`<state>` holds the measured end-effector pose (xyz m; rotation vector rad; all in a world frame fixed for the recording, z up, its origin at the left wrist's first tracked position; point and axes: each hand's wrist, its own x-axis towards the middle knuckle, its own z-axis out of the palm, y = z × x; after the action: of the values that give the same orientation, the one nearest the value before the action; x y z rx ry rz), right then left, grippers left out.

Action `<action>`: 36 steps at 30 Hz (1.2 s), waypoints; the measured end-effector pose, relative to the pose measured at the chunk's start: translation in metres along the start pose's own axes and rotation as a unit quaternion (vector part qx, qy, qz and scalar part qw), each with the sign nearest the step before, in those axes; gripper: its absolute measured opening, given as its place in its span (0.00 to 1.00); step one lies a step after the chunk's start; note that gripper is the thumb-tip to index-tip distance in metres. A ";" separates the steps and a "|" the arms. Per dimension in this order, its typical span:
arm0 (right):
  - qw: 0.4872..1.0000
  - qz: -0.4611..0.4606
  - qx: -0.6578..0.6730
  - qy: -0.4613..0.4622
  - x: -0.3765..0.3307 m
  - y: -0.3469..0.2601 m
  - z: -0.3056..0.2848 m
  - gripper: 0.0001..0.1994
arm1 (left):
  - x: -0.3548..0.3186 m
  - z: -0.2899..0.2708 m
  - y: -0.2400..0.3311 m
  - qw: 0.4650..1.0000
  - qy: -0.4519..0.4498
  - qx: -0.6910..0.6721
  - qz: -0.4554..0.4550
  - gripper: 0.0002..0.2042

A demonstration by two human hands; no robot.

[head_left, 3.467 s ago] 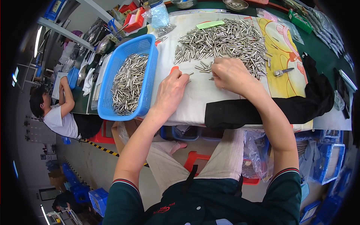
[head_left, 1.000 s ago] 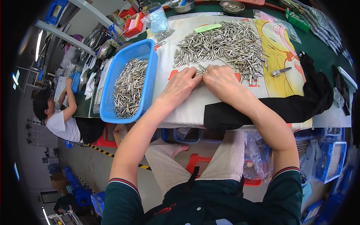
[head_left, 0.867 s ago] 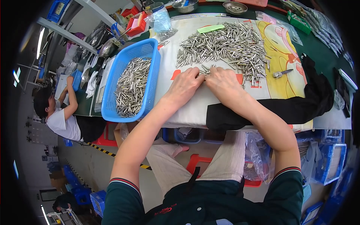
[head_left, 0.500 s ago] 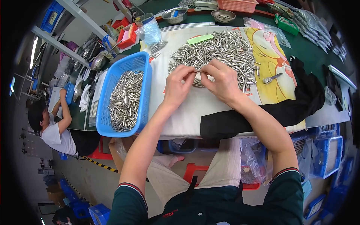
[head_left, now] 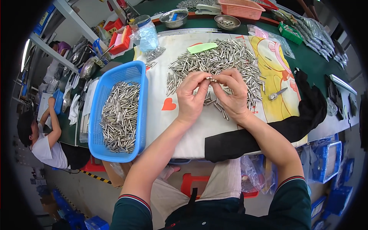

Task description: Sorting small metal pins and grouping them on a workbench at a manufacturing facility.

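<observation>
Small silvery metal pins (head_left: 210, 78) show at the fingertips of both hands, which almost meet over the near side of a wide pin pile (head_left: 222, 53). My left hand (head_left: 190, 97) is closed, pinching pins between thumb and forefinger. In the same kind of pinch, my right hand (head_left: 233, 96) also grips pins, its fingers beside the left ones. How many pins each hand has cannot be made out. Left of my forearm stands a blue plastic basket (head_left: 143, 103) with many similar pins in it. A light green slip (head_left: 202, 47) lies on top of the pile.
A small knife (head_left: 278, 94) lies right of the pile on the printed cloth (head_left: 168, 126). Black fabric (head_left: 234, 142) stretches under my right forearm. Metal bowls (head_left: 227, 22), a pink basket (head_left: 241, 8) and a green tray (head_left: 290, 33) stand behind. Another person (head_left: 48, 142) sits at far left.
My hands have come slightly nearer to me, and pins now show more plainly at their fingertips. The view has shifted, so the table sits lower and a red heart print shows.
</observation>
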<state>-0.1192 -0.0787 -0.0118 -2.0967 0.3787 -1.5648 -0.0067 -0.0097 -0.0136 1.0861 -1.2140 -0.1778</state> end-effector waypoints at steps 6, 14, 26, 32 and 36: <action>0.999 0.037 0.006 -0.006 0.000 -0.002 0.001 0.09 | 0.001 0.000 -0.002 1.000 0.006 0.005 0.020 0.07; 0.998 0.052 0.022 -0.006 -0.001 -0.002 0.000 0.09 | -0.003 0.001 -0.002 1.000 0.005 -0.005 0.001 0.07; 0.995 0.093 0.037 -0.014 -0.001 -0.001 0.000 0.08 | -0.002 0.001 -0.003 0.997 0.005 -0.066 -0.043 0.07; 0.989 0.135 0.053 -0.026 -0.002 0.001 0.000 0.05 | -0.003 0.001 -0.006 0.975 -0.012 -0.166 -0.147 0.07; 0.984 0.167 0.047 -0.036 -0.001 -0.002 0.000 0.04 | -0.001 0.000 -0.005 0.959 -0.022 -0.202 -0.198 0.09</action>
<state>-0.1196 -0.0769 -0.0117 -1.8968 0.5867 -1.2816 -0.0048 -0.0115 -0.0184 0.9522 -0.9303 -0.7308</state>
